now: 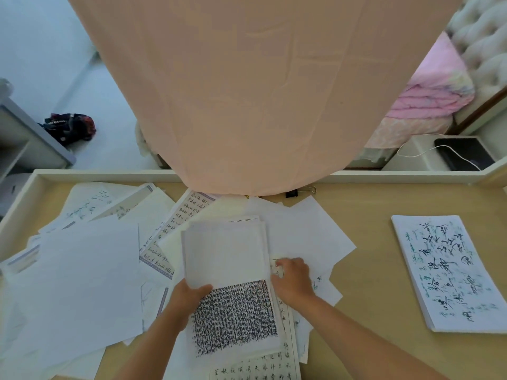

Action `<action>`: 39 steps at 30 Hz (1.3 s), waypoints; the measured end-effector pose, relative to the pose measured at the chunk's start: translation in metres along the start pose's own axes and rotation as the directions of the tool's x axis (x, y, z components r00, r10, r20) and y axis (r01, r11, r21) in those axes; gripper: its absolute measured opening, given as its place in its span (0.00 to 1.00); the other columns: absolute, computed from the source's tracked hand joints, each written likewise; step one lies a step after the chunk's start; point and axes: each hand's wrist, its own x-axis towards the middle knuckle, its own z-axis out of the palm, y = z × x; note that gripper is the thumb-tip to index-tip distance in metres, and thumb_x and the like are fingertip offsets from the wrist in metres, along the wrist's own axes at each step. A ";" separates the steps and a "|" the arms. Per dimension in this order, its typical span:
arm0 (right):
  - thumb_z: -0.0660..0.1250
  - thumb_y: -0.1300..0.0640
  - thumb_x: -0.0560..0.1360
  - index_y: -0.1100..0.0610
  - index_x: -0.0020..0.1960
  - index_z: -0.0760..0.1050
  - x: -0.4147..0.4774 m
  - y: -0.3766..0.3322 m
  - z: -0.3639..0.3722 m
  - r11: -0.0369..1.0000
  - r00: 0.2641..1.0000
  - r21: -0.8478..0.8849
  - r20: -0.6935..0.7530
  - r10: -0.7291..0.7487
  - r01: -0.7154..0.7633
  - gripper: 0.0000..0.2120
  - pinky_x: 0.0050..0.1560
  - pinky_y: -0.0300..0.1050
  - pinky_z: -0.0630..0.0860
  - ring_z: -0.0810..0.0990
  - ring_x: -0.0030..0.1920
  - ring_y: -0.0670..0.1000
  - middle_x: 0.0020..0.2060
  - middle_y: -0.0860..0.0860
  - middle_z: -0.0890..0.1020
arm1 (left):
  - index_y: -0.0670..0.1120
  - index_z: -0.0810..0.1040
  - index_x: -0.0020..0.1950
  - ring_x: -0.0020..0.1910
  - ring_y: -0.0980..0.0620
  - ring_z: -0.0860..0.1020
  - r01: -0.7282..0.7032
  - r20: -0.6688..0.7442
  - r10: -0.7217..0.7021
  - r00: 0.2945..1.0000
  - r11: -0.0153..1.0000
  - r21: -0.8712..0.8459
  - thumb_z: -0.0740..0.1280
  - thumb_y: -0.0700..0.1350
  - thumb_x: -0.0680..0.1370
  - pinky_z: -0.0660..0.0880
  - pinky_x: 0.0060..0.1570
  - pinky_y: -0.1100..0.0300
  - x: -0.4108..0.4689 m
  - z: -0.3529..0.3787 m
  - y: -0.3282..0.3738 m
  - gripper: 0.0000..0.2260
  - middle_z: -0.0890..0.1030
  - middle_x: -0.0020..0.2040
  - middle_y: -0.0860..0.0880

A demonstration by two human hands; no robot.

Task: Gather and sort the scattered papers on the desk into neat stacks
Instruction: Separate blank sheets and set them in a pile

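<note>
Scattered papers (82, 270) cover the left and middle of the wooden desk (370, 270), some blank, some with handwriting. My left hand (189, 297) pinches the lower left corner of a small bundle of white sheets (225, 250) lifted over a densely printed black-text page (236, 316). My right hand (292, 278) rests on the papers at the bundle's right edge, fingers curled onto a sheet. A neat stack of calligraphy pages (447, 272) lies apart on the right of the desk.
A peach cloth (247, 91) hangs over the desk's far middle. A black binder clip (292, 193) lies by the raised white rim (384, 176). Beyond are a bed with pink bedding (428, 100), a white box with a dark device (463, 157), and a dark bag (68, 127) on the floor.
</note>
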 end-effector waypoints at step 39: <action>0.68 0.68 0.76 0.59 0.64 0.76 -0.014 0.003 -0.020 0.474 0.969 0.846 0.224 0.101 -0.244 0.17 0.51 0.52 0.80 0.82 0.56 0.57 0.57 0.57 0.83 | 0.47 0.60 0.71 0.53 0.49 0.77 -0.218 0.269 0.211 0.940 0.976 -0.001 0.67 0.41 0.80 0.74 0.52 0.56 0.005 0.010 0.034 0.24 0.76 0.60 0.46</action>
